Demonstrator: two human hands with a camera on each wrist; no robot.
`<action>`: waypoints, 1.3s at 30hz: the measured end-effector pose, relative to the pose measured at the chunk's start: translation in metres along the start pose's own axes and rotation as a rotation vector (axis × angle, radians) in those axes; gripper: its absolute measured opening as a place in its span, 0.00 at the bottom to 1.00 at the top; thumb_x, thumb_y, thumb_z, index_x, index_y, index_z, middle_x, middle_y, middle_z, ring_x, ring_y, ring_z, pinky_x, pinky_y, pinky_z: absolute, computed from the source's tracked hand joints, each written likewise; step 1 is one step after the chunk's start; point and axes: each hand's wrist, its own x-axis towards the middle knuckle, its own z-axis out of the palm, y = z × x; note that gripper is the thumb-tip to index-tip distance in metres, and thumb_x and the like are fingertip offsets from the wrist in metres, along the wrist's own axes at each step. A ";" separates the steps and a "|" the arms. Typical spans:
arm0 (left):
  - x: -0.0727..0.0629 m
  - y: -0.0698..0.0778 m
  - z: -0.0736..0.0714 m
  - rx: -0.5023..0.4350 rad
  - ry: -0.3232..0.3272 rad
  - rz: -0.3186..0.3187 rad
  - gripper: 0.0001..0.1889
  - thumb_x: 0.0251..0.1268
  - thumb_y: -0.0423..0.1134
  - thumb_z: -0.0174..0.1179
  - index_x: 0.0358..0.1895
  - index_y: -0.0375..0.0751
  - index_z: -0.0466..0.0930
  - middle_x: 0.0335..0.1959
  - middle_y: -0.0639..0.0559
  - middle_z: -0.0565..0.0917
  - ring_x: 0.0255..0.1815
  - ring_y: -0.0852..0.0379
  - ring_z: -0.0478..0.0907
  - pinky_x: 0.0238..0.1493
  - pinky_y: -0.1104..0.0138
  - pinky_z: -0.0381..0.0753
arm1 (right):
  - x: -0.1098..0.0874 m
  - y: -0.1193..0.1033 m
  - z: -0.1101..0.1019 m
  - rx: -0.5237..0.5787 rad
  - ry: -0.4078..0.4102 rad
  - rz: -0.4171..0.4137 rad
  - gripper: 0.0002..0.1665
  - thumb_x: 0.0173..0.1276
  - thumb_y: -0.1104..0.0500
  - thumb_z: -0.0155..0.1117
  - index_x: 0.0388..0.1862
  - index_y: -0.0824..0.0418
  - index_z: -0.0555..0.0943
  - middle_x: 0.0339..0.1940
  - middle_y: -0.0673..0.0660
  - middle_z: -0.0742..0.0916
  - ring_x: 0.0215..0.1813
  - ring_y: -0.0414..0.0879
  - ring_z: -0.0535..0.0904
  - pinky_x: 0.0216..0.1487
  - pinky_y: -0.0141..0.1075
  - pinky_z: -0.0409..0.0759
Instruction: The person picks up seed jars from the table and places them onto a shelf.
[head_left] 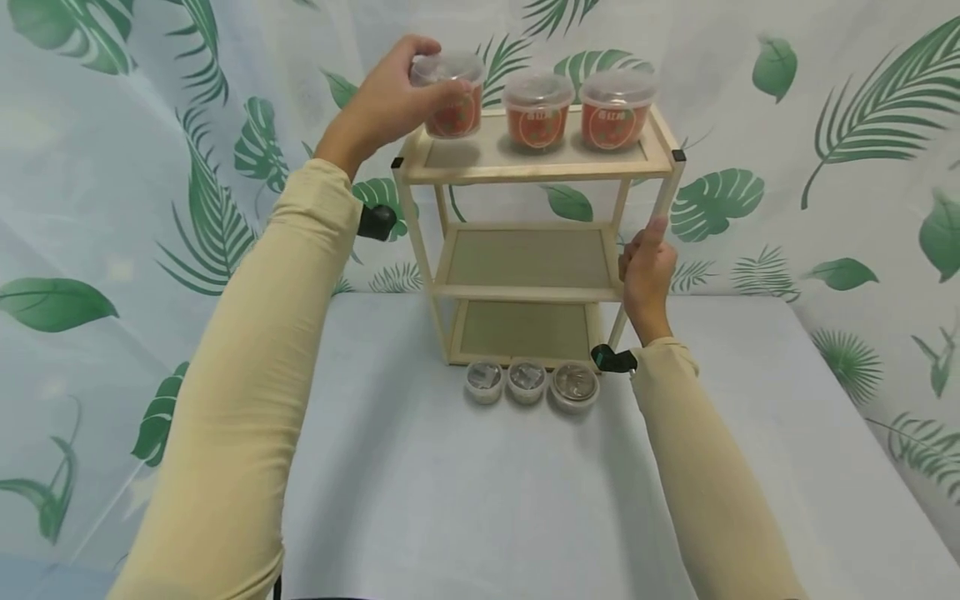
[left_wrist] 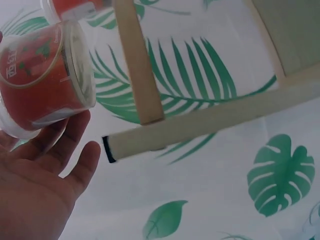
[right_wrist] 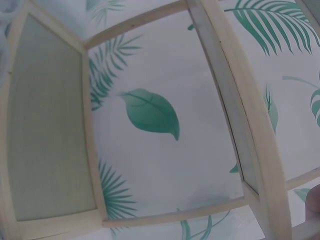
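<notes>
My left hand (head_left: 393, 96) grips a clear lidded plastic tub with a red label (head_left: 453, 112) at the left end of the rack's top shelf. Thumb and fingers wrap its sides, and a shadow falls on the board just below it. The left wrist view shows the same tub (left_wrist: 37, 75) above the palm, beside the end of a wooden rail. Two similar red-labelled tubs, one in the middle (head_left: 537, 117) and one at the right (head_left: 615, 117), stand upright on that shelf. My right hand (head_left: 648, 271) holds the right front post of the wooden rack (head_left: 525, 293) near the middle shelf.
On the white table (head_left: 480, 500), three small lidded containers, left (head_left: 483, 383), centre (head_left: 527, 383) and a wider right one (head_left: 574, 387), stand before the rack's bottom shelf (head_left: 525, 329). A leaf-patterned curtain (head_left: 750, 100) hangs close behind.
</notes>
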 end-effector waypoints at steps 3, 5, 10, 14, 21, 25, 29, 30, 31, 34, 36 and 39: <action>0.004 -0.002 -0.001 0.037 -0.019 -0.040 0.45 0.75 0.60 0.61 0.87 0.47 0.52 0.81 0.43 0.66 0.76 0.51 0.68 0.75 0.64 0.66 | 0.001 0.000 0.001 0.008 0.002 -0.004 0.37 0.85 0.30 0.47 0.15 0.47 0.62 0.10 0.42 0.65 0.14 0.34 0.54 0.16 0.28 0.48; 0.005 -0.004 -0.001 0.055 -0.033 -0.064 0.46 0.75 0.61 0.60 0.87 0.47 0.51 0.81 0.43 0.66 0.76 0.51 0.68 0.76 0.63 0.65 | 0.000 -0.001 0.002 0.015 0.000 -0.010 0.38 0.83 0.29 0.48 0.15 0.47 0.62 0.10 0.42 0.65 0.13 0.34 0.55 0.16 0.28 0.48; 0.007 -0.011 0.002 0.050 -0.064 -0.094 0.47 0.76 0.62 0.60 0.87 0.47 0.50 0.82 0.42 0.64 0.76 0.51 0.67 0.76 0.64 0.64 | -0.001 -0.001 0.003 0.002 -0.004 -0.020 0.38 0.83 0.28 0.47 0.15 0.47 0.61 0.10 0.42 0.65 0.13 0.34 0.54 0.16 0.28 0.48; 0.007 -0.014 0.005 0.040 -0.084 -0.109 0.47 0.76 0.62 0.60 0.88 0.47 0.50 0.83 0.42 0.62 0.77 0.52 0.66 0.76 0.64 0.64 | -0.003 -0.001 0.002 -0.025 0.004 -0.007 0.37 0.86 0.32 0.44 0.15 0.46 0.61 0.10 0.41 0.65 0.13 0.34 0.54 0.16 0.28 0.49; 0.009 -0.015 0.009 -0.002 -0.111 -0.110 0.46 0.76 0.60 0.60 0.88 0.47 0.49 0.83 0.42 0.62 0.76 0.53 0.66 0.75 0.66 0.65 | -0.004 0.000 0.001 -0.045 0.008 -0.008 0.38 0.87 0.33 0.44 0.15 0.47 0.61 0.10 0.41 0.65 0.14 0.35 0.55 0.16 0.28 0.49; 0.010 -0.014 0.010 -0.005 -0.104 -0.117 0.47 0.76 0.60 0.60 0.89 0.49 0.48 0.83 0.43 0.61 0.76 0.54 0.65 0.75 0.66 0.65 | -0.002 -0.001 0.001 -0.032 0.007 -0.007 0.38 0.86 0.32 0.44 0.14 0.46 0.61 0.10 0.41 0.65 0.13 0.34 0.55 0.15 0.28 0.49; 0.011 -0.015 0.011 -0.024 -0.101 -0.119 0.47 0.76 0.59 0.60 0.89 0.50 0.47 0.83 0.44 0.61 0.76 0.54 0.65 0.75 0.68 0.64 | -0.001 -0.001 0.002 -0.046 0.003 -0.003 0.38 0.86 0.31 0.43 0.14 0.46 0.61 0.10 0.42 0.65 0.13 0.34 0.55 0.16 0.28 0.49; 0.011 -0.015 0.011 -0.032 -0.103 -0.118 0.47 0.76 0.59 0.60 0.89 0.50 0.47 0.84 0.44 0.61 0.76 0.54 0.65 0.75 0.68 0.64 | -0.001 -0.001 0.002 -0.050 0.003 -0.001 0.38 0.86 0.31 0.43 0.14 0.46 0.61 0.10 0.42 0.65 0.13 0.34 0.55 0.16 0.28 0.49; 0.012 -0.015 0.011 -0.034 -0.106 -0.116 0.47 0.76 0.59 0.59 0.89 0.51 0.46 0.84 0.44 0.61 0.77 0.54 0.65 0.75 0.68 0.63 | -0.002 -0.001 0.001 -0.055 0.004 0.002 0.38 0.86 0.31 0.43 0.14 0.45 0.61 0.10 0.42 0.65 0.13 0.34 0.56 0.16 0.28 0.49; 0.013 -0.016 0.013 -0.039 -0.107 -0.115 0.48 0.76 0.59 0.59 0.90 0.52 0.44 0.85 0.45 0.59 0.78 0.55 0.63 0.76 0.69 0.61 | -0.002 -0.002 0.001 -0.057 0.009 0.005 0.37 0.87 0.32 0.42 0.14 0.46 0.61 0.10 0.41 0.65 0.13 0.33 0.56 0.15 0.28 0.49; 0.015 -0.017 0.014 -0.043 -0.101 -0.107 0.48 0.76 0.59 0.59 0.90 0.53 0.43 0.86 0.45 0.58 0.79 0.56 0.62 0.76 0.70 0.59 | -0.001 -0.002 0.001 -0.043 0.012 0.004 0.37 0.87 0.34 0.42 0.14 0.46 0.62 0.09 0.40 0.65 0.13 0.33 0.55 0.15 0.27 0.50; 0.015 -0.018 0.015 -0.039 -0.086 -0.098 0.50 0.75 0.59 0.59 0.90 0.54 0.40 0.86 0.45 0.57 0.79 0.57 0.61 0.76 0.71 0.57 | -0.001 -0.002 0.000 -0.034 0.014 -0.001 0.37 0.88 0.36 0.43 0.14 0.47 0.62 0.09 0.40 0.65 0.13 0.33 0.55 0.15 0.28 0.50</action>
